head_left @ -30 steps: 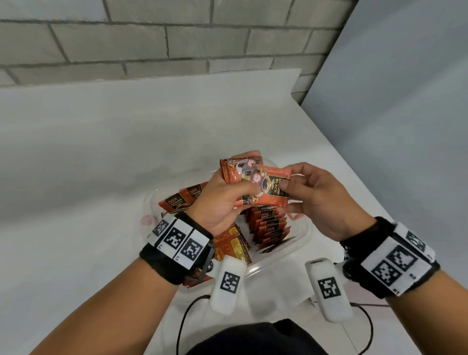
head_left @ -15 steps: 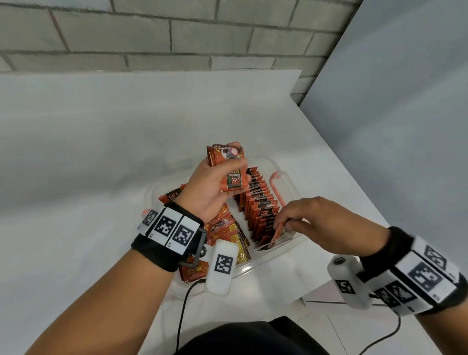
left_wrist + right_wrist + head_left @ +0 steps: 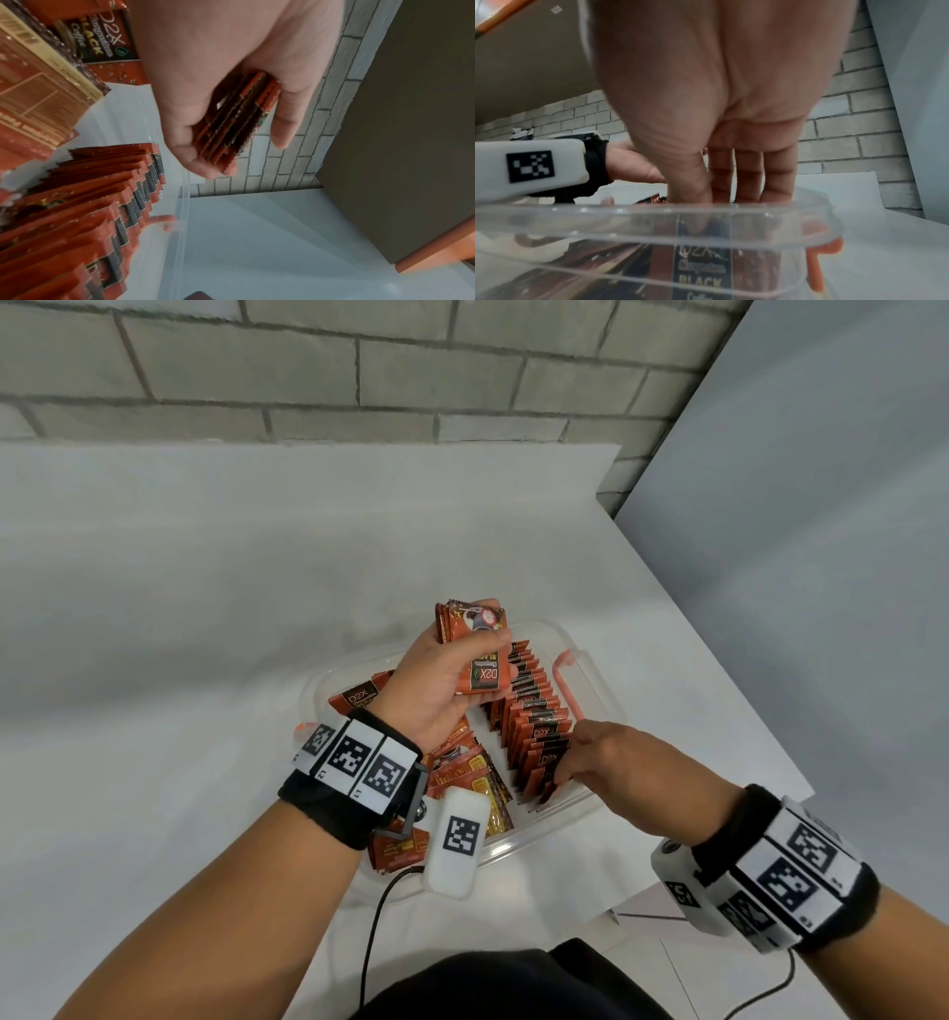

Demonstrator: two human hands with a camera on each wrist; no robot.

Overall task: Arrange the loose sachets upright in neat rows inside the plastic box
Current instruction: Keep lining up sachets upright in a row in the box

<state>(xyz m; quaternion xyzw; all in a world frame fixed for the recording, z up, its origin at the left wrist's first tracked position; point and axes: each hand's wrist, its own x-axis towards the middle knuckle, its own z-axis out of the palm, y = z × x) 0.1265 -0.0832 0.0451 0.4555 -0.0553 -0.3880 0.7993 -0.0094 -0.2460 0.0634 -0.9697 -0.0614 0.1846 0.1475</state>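
Upright row of coffee sachets [image 3: 534,731], standing on edge along the right side of the clear plastic box [image 3: 590,660], which is resting on the white bench [image 3: 205,618]. The right hand [image 3: 611,762] is reaching down into the near end of this row, its fingers [image 3: 746,176] extended below the box rim; the wrist view shows them straight, with the tips lying against a sachet that is blurred through the near wall, so whether one is being pinched cannot be told. The left hand [image 3: 441,680] is hovering above the box and gripping a small stack of sachets [image 3: 477,649], thumb across the printed face and fingers [image 3: 285,113] curled round the back. Loose sachets [image 3: 462,778] are lying flat and overlapping in the left part of the box, beneath the left wrist. An orange latch [image 3: 565,680] is showing at the right wall.

Step in hand, as judged: the near end of the first row is being filled and squared, with the stack serving as the supply. The next move is likely calling for one sachet to be drawn from the stack, turned on edge and slid in against the last upright one, while the row is being braced so that it is not toppling. The flat pile is leaving a second row still to be built.
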